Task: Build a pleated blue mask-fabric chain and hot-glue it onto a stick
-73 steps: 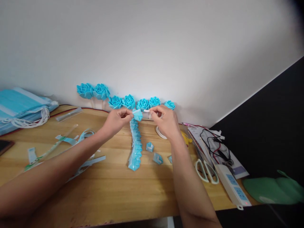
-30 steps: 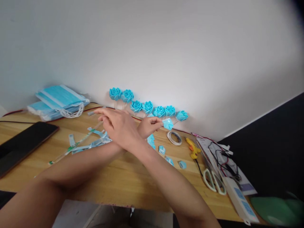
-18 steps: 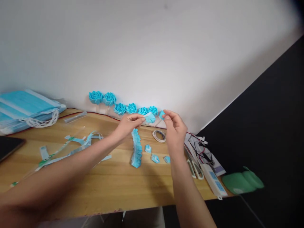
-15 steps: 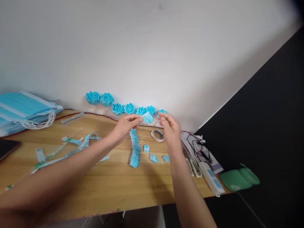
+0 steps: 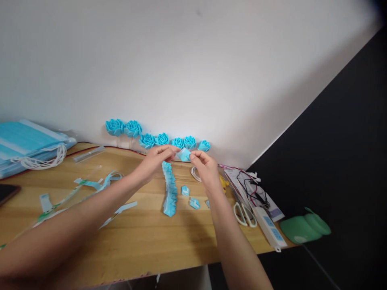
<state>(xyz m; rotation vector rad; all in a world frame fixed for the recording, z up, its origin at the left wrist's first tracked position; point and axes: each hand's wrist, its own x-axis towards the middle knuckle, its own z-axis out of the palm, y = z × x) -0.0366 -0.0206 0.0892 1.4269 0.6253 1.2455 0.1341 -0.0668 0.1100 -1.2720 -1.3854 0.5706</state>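
Observation:
Above the table, a small folded light-blue piece (image 5: 184,154), which looks like mask material, is pinched between both hands. My left hand (image 5: 157,159) closes thumb and fingers on its left edge. From the other side, my right hand (image 5: 205,163) grips its right edge with thumb and forefinger. Below them lies a long row of overlapping folded blue pieces (image 5: 170,195). Beside that row are a loose folded piece (image 5: 185,190) and another folded piece (image 5: 194,203); one more is mostly behind my right forearm. Several blue folded flowers (image 5: 147,140) stand along the wall.
Blue face masks (image 5: 33,139) are stacked at the left, near a dark phone-like slab (image 5: 8,193). Cut strips (image 5: 86,183) lie under my left arm. To the right are a tape roll (image 5: 196,174), scissors (image 5: 244,215), a power strip (image 5: 270,227) and a green pouch-like object (image 5: 305,226).
My right hand has moved left and now grips the folded piece, which only my left hand held before. The view has shifted slightly, showing more of the scissors and a yellow object.

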